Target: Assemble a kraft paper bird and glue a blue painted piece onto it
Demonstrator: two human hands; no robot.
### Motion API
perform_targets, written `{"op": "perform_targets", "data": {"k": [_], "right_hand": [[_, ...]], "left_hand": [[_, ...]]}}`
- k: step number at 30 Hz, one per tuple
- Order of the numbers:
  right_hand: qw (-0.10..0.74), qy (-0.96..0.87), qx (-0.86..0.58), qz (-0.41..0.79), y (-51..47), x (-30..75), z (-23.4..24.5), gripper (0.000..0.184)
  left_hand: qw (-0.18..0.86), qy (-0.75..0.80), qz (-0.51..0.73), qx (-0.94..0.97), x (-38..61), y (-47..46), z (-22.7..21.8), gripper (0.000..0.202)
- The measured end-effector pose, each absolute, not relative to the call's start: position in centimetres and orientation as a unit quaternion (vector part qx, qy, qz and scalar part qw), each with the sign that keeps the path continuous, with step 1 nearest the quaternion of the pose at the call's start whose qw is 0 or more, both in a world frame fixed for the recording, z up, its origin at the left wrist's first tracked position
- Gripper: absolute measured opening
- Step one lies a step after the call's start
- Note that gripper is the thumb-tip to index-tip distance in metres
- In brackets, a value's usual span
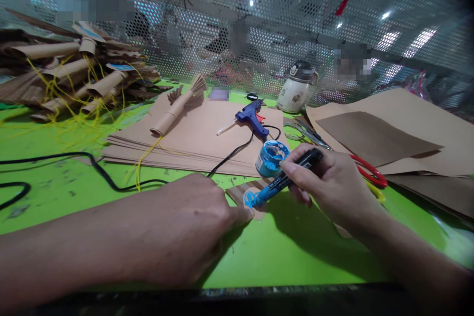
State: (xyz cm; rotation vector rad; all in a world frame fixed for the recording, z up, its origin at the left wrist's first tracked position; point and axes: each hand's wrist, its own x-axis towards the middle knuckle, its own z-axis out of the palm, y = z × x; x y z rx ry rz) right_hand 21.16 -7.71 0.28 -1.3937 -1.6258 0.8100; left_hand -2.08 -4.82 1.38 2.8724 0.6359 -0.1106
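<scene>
My right hand [322, 182] grips a black marker pen [283, 176] slantwise, its lower end coated in blue paint. That end touches a blue-daubed round spot on a small brown paper piece [261, 211], which lies flat on the table. My left hand [192, 229] presses the paper's edge with its outstretched index finger. Its other fingers are curled under and mostly hidden. Just behind the pen stands an uncapped jar of blue paint [272, 159], its rim smeared.
A blue glue gun [254, 118] and a tied paper roll [174, 106] rest on stacked brown sheets [207, 150]. Rolled paper bundles [74, 66] are heaped left. A black cord [111, 182] crosses the green table [122, 219]. Scissors [313, 133], red-handled tool [370, 170], white jug [296, 91] stand right.
</scene>
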Motion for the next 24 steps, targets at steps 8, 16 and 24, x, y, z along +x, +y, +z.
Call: {"op": "perform_targets", "data": {"k": [8, 16, 24], "right_hand": [[0.439, -0.632, -0.563, 0.301, -7.68, 21.23, 0.12, 0.021], [0.4, -0.654, -0.563, 0.309, -7.69, 21.23, 0.4, 0.021], [0.397, -0.652, -0.568, 0.308, -7.61, 21.18, 0.56, 0.022]], "left_hand": [[0.06, 0.209, -0.027, 0.976, -2.39, -5.13, 1.17, 0.053], [0.033, 0.189, -0.015, 0.981, -2.17, -5.13, 1.1, 0.055], [0.036, 0.195, -0.033, 0.98, -2.16, -4.97, 1.07, 0.053]]}}
